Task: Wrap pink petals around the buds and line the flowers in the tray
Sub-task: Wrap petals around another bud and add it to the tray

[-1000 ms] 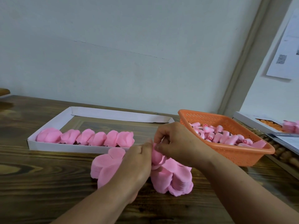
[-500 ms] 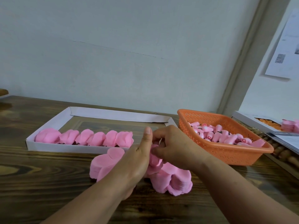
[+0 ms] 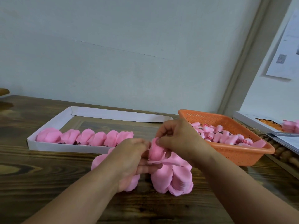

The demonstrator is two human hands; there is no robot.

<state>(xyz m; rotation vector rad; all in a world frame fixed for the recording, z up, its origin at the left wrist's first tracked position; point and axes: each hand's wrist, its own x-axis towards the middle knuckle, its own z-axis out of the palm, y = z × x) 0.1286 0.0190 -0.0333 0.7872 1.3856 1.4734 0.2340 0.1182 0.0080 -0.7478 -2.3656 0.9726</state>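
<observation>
A person's two bare forearms reach forward over a dark wooden worktop [image 3: 40, 183] that stands against a pale wall. Between the hands is a half-made pink flower [image 3: 156, 150], held just above the worktop near its middle. The left hand [image 3: 134, 159] curls around the flower from the left, its fingers underneath a loose petal. The right hand [image 3: 176, 139] pinches the top edge of the flower's outer petal between thumb and fingertips.

Under and around the hands lies a pile of loose pink petals [image 3: 173, 178], stacked in thick bunches on the worktop.

Behind and to the left sits a shallow white cardboard tray [image 3: 64, 147]. Along its near wall runs a row of finished pink flowers [image 3: 84, 137], six or so, touching side by side.

To the right of the hands is an orange plastic basket [image 3: 242, 154] with perforated walls, holding many small pink buds [image 3: 218, 135].

At the far right edge, another white box [image 3: 252, 120] with orange and pink pieces is partly visible, and a printed sheet of paper [image 3: 284, 50] hangs on the wall above it.
</observation>
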